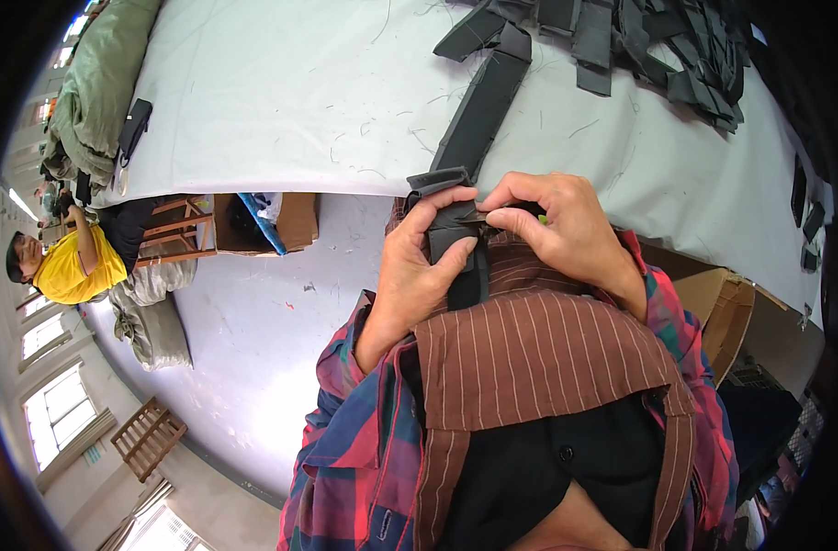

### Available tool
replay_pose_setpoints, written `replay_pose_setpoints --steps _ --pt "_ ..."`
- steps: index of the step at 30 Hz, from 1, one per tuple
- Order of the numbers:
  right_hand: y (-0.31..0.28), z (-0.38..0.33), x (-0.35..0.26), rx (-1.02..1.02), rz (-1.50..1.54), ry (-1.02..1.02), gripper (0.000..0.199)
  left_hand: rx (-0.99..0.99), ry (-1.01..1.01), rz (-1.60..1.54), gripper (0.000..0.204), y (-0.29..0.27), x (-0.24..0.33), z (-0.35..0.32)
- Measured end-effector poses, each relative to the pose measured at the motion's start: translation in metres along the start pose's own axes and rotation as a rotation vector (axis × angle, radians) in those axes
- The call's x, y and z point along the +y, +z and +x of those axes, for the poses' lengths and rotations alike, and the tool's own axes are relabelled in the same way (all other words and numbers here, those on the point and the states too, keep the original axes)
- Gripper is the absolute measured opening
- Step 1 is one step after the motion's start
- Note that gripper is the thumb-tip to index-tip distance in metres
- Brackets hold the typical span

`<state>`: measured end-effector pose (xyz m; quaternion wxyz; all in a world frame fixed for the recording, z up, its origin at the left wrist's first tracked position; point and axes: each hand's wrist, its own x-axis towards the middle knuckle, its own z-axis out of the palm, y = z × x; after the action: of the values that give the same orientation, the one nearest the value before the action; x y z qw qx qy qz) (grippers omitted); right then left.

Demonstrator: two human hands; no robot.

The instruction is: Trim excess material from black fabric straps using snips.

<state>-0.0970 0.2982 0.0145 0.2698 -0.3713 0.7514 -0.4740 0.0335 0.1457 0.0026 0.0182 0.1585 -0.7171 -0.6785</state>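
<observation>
My left hand (414, 271) is closed on a folded black fabric strip (454, 241), thumb on top and fingers behind it. Close beside it, my right hand (561, 225) pinches thumb and forefinger together at the strip's edge. A sliver of something thin shows at those fingertips and a bit of green shows behind the thumb; the thing itself is mostly hidden. From my hands a long flat black strip (483, 110) runs away across the white-covered table (281, 101). Both hands are just off the table's near edge, over my brown striped apron (547, 367).
A heap of black fabric strips (685, 55) lies at the table's far right, with loose threads around. Cardboard boxes (299, 220) (726, 317) stand below the table, left and right. A person in yellow (74, 266) is at the far left, near a green fabric bundle (102, 83).
</observation>
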Motion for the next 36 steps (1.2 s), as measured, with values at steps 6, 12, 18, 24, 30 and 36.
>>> replay_pose_setpoints --steps 6,12,18,24,30,36 --pt "0.0 -0.004 -0.004 0.012 -0.146 -0.079 0.011 -0.005 0.007 0.013 0.046 0.001 -0.001 -0.002" --pt "0.001 0.0 -0.001 0.004 -0.09 -0.076 0.01 0.0 -0.012 -0.022 0.048 -0.002 0.002 0.001" --pt "0.005 0.009 0.001 0.049 0.551 0.076 0.019 0.05 -0.012 -0.157 0.051 -0.012 0.027 0.0" --pt "-0.004 0.005 -0.012 0.07 0.401 -0.046 0.022 0.47 0.514 -0.07 0.052 -0.04 0.062 0.001" --pt "0.005 0.014 -0.018 0.051 0.368 -0.111 0.011 0.233 0.186 -0.116 0.06 -0.042 0.04 0.012" --pt "0.013 0.032 -0.027 0.111 0.357 -0.196 0.014 0.163 0.144 -0.128 0.06 -0.038 0.06 0.011"
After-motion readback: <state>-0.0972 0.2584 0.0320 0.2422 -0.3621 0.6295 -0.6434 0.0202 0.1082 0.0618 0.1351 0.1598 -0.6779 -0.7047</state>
